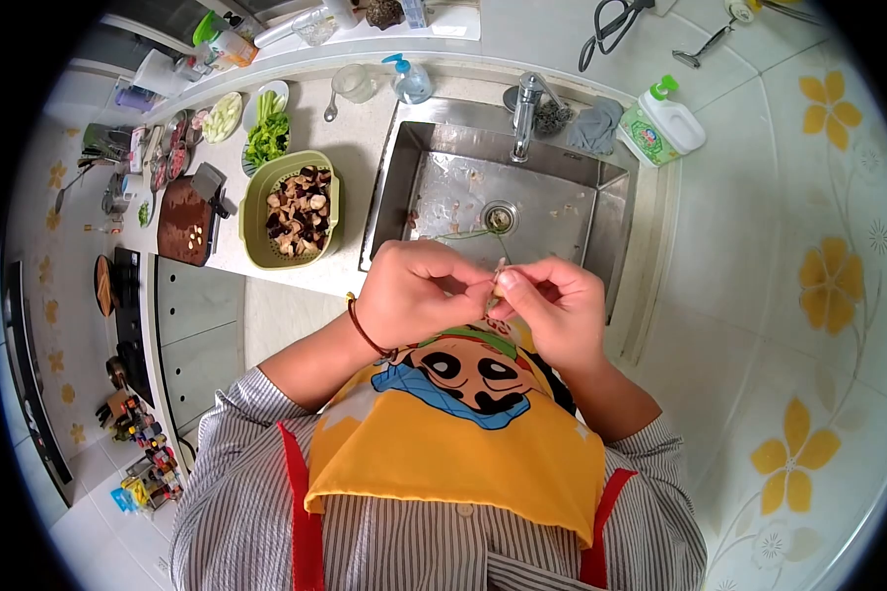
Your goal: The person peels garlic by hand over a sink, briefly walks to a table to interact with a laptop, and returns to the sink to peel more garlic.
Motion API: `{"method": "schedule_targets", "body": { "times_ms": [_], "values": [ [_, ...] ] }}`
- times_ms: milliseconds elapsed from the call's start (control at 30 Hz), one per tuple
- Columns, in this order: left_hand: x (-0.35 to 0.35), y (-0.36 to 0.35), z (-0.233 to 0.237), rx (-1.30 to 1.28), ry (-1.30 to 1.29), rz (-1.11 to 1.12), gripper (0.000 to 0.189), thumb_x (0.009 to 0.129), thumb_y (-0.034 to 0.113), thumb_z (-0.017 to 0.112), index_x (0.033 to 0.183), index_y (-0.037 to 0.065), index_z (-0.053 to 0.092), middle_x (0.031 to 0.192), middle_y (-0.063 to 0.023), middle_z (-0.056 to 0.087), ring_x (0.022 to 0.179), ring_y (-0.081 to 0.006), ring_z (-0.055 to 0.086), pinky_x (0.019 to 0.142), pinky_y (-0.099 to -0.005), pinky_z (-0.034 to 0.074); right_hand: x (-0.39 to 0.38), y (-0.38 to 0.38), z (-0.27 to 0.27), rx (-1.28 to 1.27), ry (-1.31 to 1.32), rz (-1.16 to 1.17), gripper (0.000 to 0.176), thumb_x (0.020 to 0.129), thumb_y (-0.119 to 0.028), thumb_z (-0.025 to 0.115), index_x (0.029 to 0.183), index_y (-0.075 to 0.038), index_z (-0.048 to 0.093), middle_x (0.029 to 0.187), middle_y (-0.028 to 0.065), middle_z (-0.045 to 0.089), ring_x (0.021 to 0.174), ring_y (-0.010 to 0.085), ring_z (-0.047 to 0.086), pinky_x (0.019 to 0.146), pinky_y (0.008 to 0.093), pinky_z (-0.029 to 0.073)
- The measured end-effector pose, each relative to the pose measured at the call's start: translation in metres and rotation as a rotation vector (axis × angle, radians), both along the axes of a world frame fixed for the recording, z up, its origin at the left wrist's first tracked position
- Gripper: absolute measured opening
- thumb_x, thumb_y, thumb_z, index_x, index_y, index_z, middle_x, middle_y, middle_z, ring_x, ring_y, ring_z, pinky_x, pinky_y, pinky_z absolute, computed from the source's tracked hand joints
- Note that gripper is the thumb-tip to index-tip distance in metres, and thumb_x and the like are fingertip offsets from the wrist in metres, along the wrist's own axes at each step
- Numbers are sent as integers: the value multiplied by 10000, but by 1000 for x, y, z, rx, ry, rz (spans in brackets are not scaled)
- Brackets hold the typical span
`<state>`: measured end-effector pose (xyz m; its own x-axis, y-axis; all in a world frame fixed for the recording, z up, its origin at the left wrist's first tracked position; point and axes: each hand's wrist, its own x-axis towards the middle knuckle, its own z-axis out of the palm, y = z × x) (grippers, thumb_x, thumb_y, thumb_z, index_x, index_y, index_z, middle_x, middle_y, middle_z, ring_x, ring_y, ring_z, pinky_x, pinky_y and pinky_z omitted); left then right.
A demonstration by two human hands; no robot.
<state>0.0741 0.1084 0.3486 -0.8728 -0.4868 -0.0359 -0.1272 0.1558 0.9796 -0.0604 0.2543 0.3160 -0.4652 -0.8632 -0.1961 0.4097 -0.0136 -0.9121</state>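
Note:
My left hand and my right hand meet in front of the sink's near edge, fingertips pinched close together. Between them is a thin scallion, its pale end showing at the fingertips; most of the held part is hidden by the fingers. Slender green leaves stretch over the sink just beyond, apparently part of the same scallion. Both hands are closed, with thumbs pressed against the forefingers. The steel sink holds wet scraps around its drain.
A green basket of cut brown mushrooms stands left of the sink. Behind it are leafy greens and a cutting board with small pale pieces. A faucet, soap dispenser, grey cloth and detergent bottle line the back.

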Motion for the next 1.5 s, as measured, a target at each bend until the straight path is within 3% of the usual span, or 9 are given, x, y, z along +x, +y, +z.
{"method": "schedule_targets", "body": {
  "times_ms": [100, 433, 567, 767, 900, 967, 1267, 1367, 1500],
  "values": [
    [-1, 0, -1, -72, -30, -13, 58, 794, 8, 767, 824, -22, 727, 789, -99, 722, 714, -118, 697, 623, -238, 559, 0, 0, 1, 7, 5, 1, 146, 952, -81, 674, 988, 61, 683, 892, 104, 731, 743, 133, 711, 655, 236, 575],
    [-3, -3, -6, -240, -37, 29, 87, 796, 43, 764, 800, -17, 700, 768, -72, 700, 696, -101, 683, 625, -233, 561, -11, 1, 2, 29, -114, 100, 191, 975, -112, 650, 1052, 62, 671, 961, 114, 718, 811, 154, 718, 702, 258, 595],
    [-3, -2, -14, -18, -116, 50, 88, 841, 39, 736, 841, -34, 685, 774, -27, 676, 690, -58, 631, 618, -210, 526, -10, 0, -9, 27, -140, 50, 226, 971, -93, 648, 1146, 50, 646, 987, 107, 703, 855, 162, 714, 742, 269, 599],
    [-6, -1, -14, 269, -137, 96, 105, 871, 73, 711, 870, -32, 704, 763, -23, 697, 711, -40, 623, 630, -209, 513, 2, -5, -16, -194, 403, -64, 277, 901, 0, 697, 1167, 38, 632, 1017, 103, 695, 953, 161, 687, 799, 284, 591],
    [-6, -4, -12, 380, -137, 72, 113, 902, 64, 682, 905, -49, 687, 799, -45, 706, 727, -54, 633, 649, -209, 517, -4, -2, -23, -123, 315, 73, 258, 918, -8, 684, 1166, 41, 634, 1034, 105, 696, 964, 150, 678, 820, 276, 569],
    [-6, -6, -12, 414, -125, 71, 112, 905, 62, 678, 910, -50, 684, 798, -46, 705, 729, -53, 632, 654, -207, 515, -2, -2, -23, -230, 75, 46, 204, 943, -17, 658, 1137, 41, 638, 1042, 99, 696, 951, 137, 670, 831, 268, 548],
    [-10, -5, -14, 473, -96, 88, 99, 916, 51, 660, 923, -44, 683, 830, -32, 701, 750, -54, 633, 671, -206, 516, -9, -3, -27, -142, 59, 34, 281, 974, 2, 596, 1248, 38, 547, 1127, 108, 654, 971, 122, 646, 848, 275, 547],
    [-13, -3, -11, 445, -83, 100, 94, 914, 44, 659, 928, -44, 686, 844, -30, 702, 759, -54, 631, 676, -206, 514, -3, -9, -17, -247, 54, 11, 260, 982, -9, 586, 1235, 37, 553, 1148, 112, 647, 969, 128, 647, 857, 286, 551],
    [-16, -5, -14, 444, -65, 78, 101, 914, 42, 657, 945, -49, 687, 853, -36, 704, 779, -61, 640, 692, -208, 516, -7, -14, -20, -184, 56, 26, 249, 989, -17, 576, 1230, 43, 562, 1140, 112, 653, 969, 140, 648, 863, 298, 554]
  ]
}}
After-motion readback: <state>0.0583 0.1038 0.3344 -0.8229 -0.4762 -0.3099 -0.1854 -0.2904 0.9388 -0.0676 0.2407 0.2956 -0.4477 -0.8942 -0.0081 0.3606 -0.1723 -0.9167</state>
